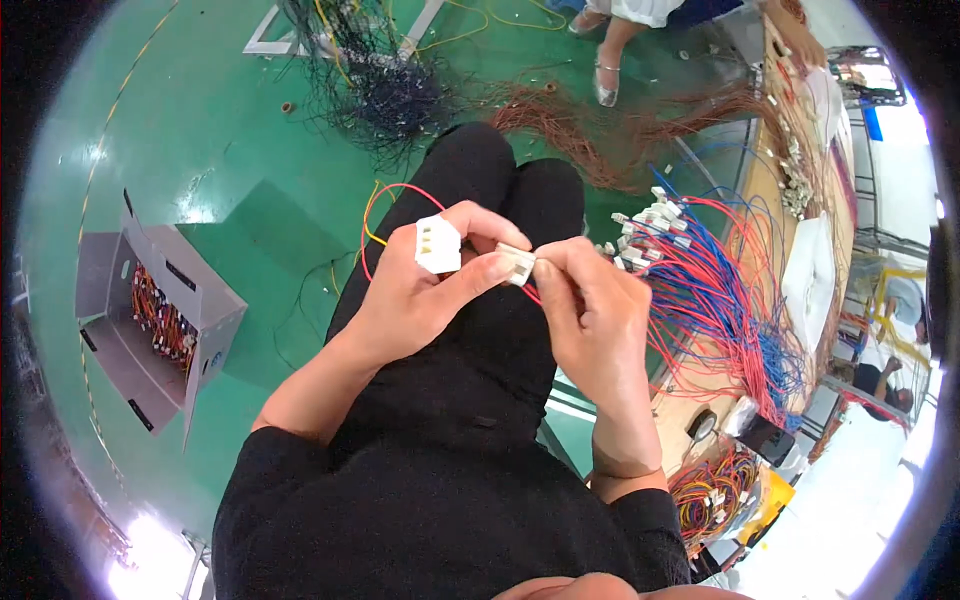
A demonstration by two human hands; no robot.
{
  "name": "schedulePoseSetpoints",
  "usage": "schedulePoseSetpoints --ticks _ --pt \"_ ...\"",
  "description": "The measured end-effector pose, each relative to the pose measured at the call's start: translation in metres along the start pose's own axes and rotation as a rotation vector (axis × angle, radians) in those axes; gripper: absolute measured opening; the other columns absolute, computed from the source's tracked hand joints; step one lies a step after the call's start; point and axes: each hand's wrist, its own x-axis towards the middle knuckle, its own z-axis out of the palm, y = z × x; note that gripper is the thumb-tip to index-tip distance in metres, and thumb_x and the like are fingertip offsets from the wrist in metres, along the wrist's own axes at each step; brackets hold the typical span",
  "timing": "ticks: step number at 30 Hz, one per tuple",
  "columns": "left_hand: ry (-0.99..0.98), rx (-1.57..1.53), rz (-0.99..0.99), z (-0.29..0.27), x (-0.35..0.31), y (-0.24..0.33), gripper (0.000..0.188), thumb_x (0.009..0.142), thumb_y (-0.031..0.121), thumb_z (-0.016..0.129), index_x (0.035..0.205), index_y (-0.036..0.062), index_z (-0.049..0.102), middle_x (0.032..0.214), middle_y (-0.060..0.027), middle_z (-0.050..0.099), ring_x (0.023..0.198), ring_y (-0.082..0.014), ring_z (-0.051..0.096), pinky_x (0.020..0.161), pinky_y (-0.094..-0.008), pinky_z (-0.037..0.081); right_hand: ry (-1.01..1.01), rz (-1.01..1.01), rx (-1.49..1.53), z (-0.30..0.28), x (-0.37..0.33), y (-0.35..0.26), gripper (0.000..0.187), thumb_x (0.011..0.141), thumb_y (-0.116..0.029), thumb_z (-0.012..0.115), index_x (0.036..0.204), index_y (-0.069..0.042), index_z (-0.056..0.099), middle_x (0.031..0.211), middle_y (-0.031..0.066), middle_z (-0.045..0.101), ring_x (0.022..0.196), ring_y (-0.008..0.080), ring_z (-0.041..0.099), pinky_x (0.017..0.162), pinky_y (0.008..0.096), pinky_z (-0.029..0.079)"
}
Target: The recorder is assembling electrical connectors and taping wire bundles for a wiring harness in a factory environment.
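Above my lap, my left hand (410,300) is closed, its thumb and forefinger pinching a small white plastic connector (517,265). A larger white connector housing (437,246) with a row of slots rests against the same hand's fingers. Red and yellow wires (372,235) loop out behind that hand. My right hand (603,315) is closed too, thumb and forefinger pressed together at the right end of the small connector. A bit of red wire shows under the connector; what the right fingertips grip is hidden.
At right, a wooden bench (680,425) bears bundled red and blue wires (735,320) with white connectors, plus a phone (766,440). A grey box (215,285) of wire harnesses stands on the green floor at left. Dark wires (400,100) and brown wires (560,125) lie ahead, near another person's foot (607,80).
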Motion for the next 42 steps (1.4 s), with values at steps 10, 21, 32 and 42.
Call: schedulePoseSetpoints --ticks 10,21,32,42 --pt "0.013 0.134 -0.016 -0.010 -0.011 0.001 0.012 0.088 0.002 0.058 0.099 -0.0037 0.059 0.089 -0.0055 0.061 0.081 -0.0098 0.059 0.074 -0.0233 0.047 -0.068 -0.025 0.080 0.008 -0.007 0.005 0.004 0.083 0.001 0.062 0.085 -0.002 0.060 0.061 0.0072 0.053 0.049 0.0159 0.053 0.046 0.0268 0.040" --pt "0.026 0.123 -0.123 -0.030 -0.014 -0.016 0.013 0.088 0.007 0.062 0.098 -0.0018 0.061 0.087 -0.0052 0.065 0.079 -0.0092 0.060 0.073 -0.0235 0.049 -0.249 0.054 0.095 0.002 -0.015 0.029 0.007 0.081 -0.001 0.065 0.088 -0.002 0.062 0.076 0.0085 0.057 0.063 0.0194 0.057 0.053 0.0302 0.043" --pt "0.306 0.562 -0.335 -0.087 -0.027 -0.056 0.024 0.092 0.010 0.055 0.114 0.0016 0.060 0.064 0.0093 0.036 0.055 -0.0016 0.032 0.049 -0.0201 0.025 0.520 0.975 -0.495 0.011 0.099 0.378 0.036 0.074 -0.018 0.054 0.094 0.011 0.060 0.099 0.0309 0.062 0.099 0.0451 0.059 0.089 0.0439 0.044" --pt "0.499 0.254 -0.331 -0.124 -0.014 -0.035 0.033 0.098 0.028 0.049 0.105 -0.0016 0.062 0.060 0.0083 0.035 0.051 -0.0011 0.027 0.045 -0.0206 0.017 0.710 0.939 0.322 -0.009 0.116 0.441 0.011 0.084 -0.013 0.053 0.083 -0.004 0.058 0.077 0.0117 0.056 0.062 0.0204 0.057 0.047 0.0336 0.047"
